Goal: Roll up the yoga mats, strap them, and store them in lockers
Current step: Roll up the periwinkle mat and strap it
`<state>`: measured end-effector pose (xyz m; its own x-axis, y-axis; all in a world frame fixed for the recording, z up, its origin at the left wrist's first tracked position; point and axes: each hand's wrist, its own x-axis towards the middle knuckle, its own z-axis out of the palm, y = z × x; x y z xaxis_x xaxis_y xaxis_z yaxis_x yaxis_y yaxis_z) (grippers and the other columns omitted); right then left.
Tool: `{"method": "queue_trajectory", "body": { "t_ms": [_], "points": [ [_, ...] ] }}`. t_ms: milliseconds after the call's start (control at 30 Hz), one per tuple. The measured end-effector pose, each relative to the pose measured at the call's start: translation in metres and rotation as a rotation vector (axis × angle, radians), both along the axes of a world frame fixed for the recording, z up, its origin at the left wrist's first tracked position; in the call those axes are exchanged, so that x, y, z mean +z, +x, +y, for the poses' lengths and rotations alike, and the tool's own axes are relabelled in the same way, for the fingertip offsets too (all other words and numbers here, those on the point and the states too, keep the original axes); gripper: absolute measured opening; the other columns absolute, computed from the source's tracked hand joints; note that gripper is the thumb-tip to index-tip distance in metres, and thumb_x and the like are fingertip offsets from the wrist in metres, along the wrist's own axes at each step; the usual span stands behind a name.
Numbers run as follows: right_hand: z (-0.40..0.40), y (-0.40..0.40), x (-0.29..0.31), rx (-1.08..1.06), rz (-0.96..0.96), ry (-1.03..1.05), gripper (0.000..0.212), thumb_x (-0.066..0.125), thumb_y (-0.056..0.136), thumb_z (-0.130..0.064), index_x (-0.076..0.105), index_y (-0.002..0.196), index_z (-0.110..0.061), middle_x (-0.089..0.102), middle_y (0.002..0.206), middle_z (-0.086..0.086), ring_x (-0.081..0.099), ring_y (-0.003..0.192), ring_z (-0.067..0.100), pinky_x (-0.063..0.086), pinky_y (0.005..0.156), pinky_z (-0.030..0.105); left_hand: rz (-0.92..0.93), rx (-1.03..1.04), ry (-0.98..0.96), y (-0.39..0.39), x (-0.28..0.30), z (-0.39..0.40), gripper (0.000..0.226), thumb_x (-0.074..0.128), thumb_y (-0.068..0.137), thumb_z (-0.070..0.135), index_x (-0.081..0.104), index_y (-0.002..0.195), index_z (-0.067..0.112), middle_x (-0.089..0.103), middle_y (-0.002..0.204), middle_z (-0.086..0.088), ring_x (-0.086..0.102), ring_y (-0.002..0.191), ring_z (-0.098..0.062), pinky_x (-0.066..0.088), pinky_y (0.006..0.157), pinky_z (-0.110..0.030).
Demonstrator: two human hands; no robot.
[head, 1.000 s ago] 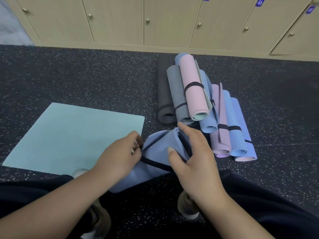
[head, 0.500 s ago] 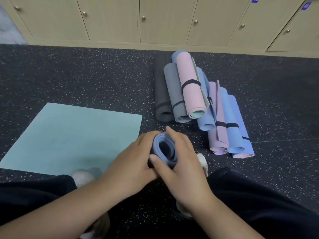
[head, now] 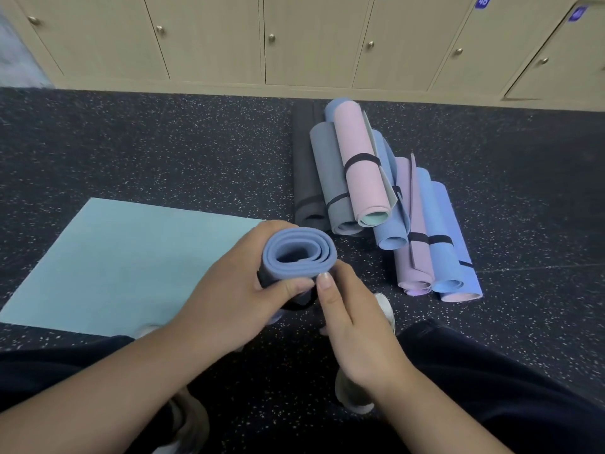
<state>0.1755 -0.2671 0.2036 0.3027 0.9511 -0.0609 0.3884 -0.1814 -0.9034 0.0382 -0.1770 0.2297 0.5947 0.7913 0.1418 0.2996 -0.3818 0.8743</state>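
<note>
I hold a rolled blue yoga mat (head: pixel 299 253) upright in front of me, its open spiral end facing up. My left hand (head: pixel 239 293) grips the roll from the left, thumb across its near side. A black strap (head: pixel 302 304) loops round the roll just below that thumb. My right hand (head: pixel 355 326) is at the roll's lower right, thumb tip against its edge and fingers curled under where the strap runs. The roll's lower part is hidden by my hands. A teal mat (head: pixel 124 257) lies flat on the floor to the left.
A pile of several rolled, strapped mats (head: pixel 363 178) in grey, pink, blue and purple lies ahead on the right. Closed beige lockers (head: pixel 311 37) with round knobs line the far wall. My knees and shoes (head: pixel 384 309) are below, on dark speckled floor (head: pixel 163 142).
The blue roll was lying slanted with my left hand pulling the strap. It now stands end-up, gripped by my left hand, and my right hand has slid down to its lower edge.
</note>
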Motion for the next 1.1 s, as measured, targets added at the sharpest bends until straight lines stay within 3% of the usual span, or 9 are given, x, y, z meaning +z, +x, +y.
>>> {"method": "queue_trajectory", "body": {
  "t_ms": [133, 300, 400, 533, 633, 767, 867, 1000, 1100],
  "points": [
    [0.0, -0.002, 0.008, 0.026, 0.127, 0.116, 0.043, 0.046, 0.081, -0.066, 0.047, 0.12, -0.048, 0.059, 0.113, -0.022, 0.059, 0.102, 0.001, 0.052, 0.086, 0.031, 0.177, -0.071, 0.155, -0.005, -0.009, 0.006, 0.05, 0.072, 0.079, 0.032, 0.044, 0.117, 0.049, 0.052, 0.121, 0.029, 0.053, 0.108, 0.005, 0.041, 0.088, -0.015],
    [0.001, -0.006, -0.001, 0.135, -0.043, -0.005, 0.072, 0.071, 0.071, -0.052, 0.038, 0.134, -0.037, 0.048, 0.13, -0.016, 0.05, 0.119, 0.001, 0.044, 0.101, 0.031, 0.402, -0.249, 0.344, -0.007, -0.036, 0.004, 0.072, 0.064, 0.07, 0.001, 0.045, 0.133, 0.032, 0.041, 0.141, 0.016, 0.03, 0.135, -0.003, 0.015, 0.099, 0.001],
    [0.0, -0.004, -0.002, 0.09, -0.128, -0.026, 0.06, 0.074, 0.073, -0.039, 0.036, 0.119, -0.044, 0.045, 0.124, -0.023, 0.049, 0.109, -0.008, 0.041, 0.095, 0.017, 0.361, -0.275, 0.225, -0.008, -0.039, 0.007, 0.075, 0.063, 0.075, 0.008, 0.035, 0.129, 0.051, 0.034, 0.142, 0.03, 0.03, 0.131, 0.008, 0.024, 0.094, 0.002],
    [-0.002, 0.002, 0.003, 0.08, -0.228, -0.05, 0.057, 0.065, 0.078, -0.026, 0.026, 0.112, -0.051, 0.042, 0.12, -0.027, 0.047, 0.103, -0.006, 0.04, 0.087, 0.012, 0.158, -0.244, -0.023, -0.009, -0.048, 0.015, 0.071, 0.067, 0.082, 0.001, 0.038, 0.117, 0.055, 0.052, 0.13, 0.027, 0.048, 0.121, 0.008, 0.038, 0.106, -0.023],
    [-0.002, 0.004, 0.005, 0.084, -0.213, -0.054, 0.054, 0.062, 0.078, -0.022, 0.029, 0.113, -0.047, 0.042, 0.118, -0.026, 0.047, 0.102, -0.006, 0.04, 0.087, 0.013, 0.195, -0.222, 0.051, -0.012, -0.055, 0.019, 0.064, 0.072, 0.081, 0.007, 0.045, 0.119, 0.05, 0.05, 0.128, 0.026, 0.047, 0.121, 0.007, 0.038, 0.106, -0.024],
    [-0.001, 0.006, 0.007, 0.115, -0.2, -0.013, 0.051, 0.056, 0.074, -0.018, 0.035, 0.116, -0.039, 0.039, 0.119, -0.02, 0.043, 0.104, -0.008, 0.037, 0.085, 0.009, 0.305, -0.165, 0.222, -0.018, -0.059, 0.032, 0.048, 0.064, 0.088, 0.013, 0.054, 0.134, 0.023, 0.047, 0.129, 0.018, 0.048, 0.114, 0.0, 0.036, 0.1, -0.019],
    [-0.002, 0.002, 0.007, 0.158, -0.149, -0.03, 0.054, 0.058, 0.076, -0.018, 0.027, 0.109, -0.047, 0.03, 0.123, -0.015, 0.038, 0.108, -0.014, 0.032, 0.085, 0.002, 0.266, -0.065, 0.281, -0.019, -0.053, 0.032, 0.054, 0.048, 0.077, 0.006, 0.062, 0.126, 0.023, 0.053, 0.121, 0.017, 0.051, 0.11, -0.003, 0.034, 0.093, -0.01],
    [-0.006, -0.014, 0.0, 0.121, -0.017, -0.124, 0.056, 0.073, 0.077, -0.042, 0.023, 0.101, -0.046, 0.028, 0.117, -0.019, 0.04, 0.104, -0.015, 0.033, 0.081, 0.001, 0.264, -0.042, 0.304, -0.013, -0.043, 0.018, 0.061, 0.042, 0.067, 0.002, 0.068, 0.119, 0.019, 0.057, 0.116, 0.015, 0.046, 0.113, -0.002, 0.023, 0.088, 0.008],
    [-0.005, -0.017, -0.005, 0.005, -0.055, -0.129, 0.056, 0.074, 0.075, -0.036, 0.024, 0.098, -0.039, 0.032, 0.113, -0.013, 0.045, 0.098, -0.003, 0.038, 0.08, 0.009, 0.28, -0.106, 0.392, -0.007, -0.038, 0.011, 0.05, 0.04, 0.07, 0.01, 0.074, 0.107, 0.015, 0.071, 0.104, 0.003, 0.05, 0.105, -0.006, 0.03, 0.083, 0.003]
  ]
}}
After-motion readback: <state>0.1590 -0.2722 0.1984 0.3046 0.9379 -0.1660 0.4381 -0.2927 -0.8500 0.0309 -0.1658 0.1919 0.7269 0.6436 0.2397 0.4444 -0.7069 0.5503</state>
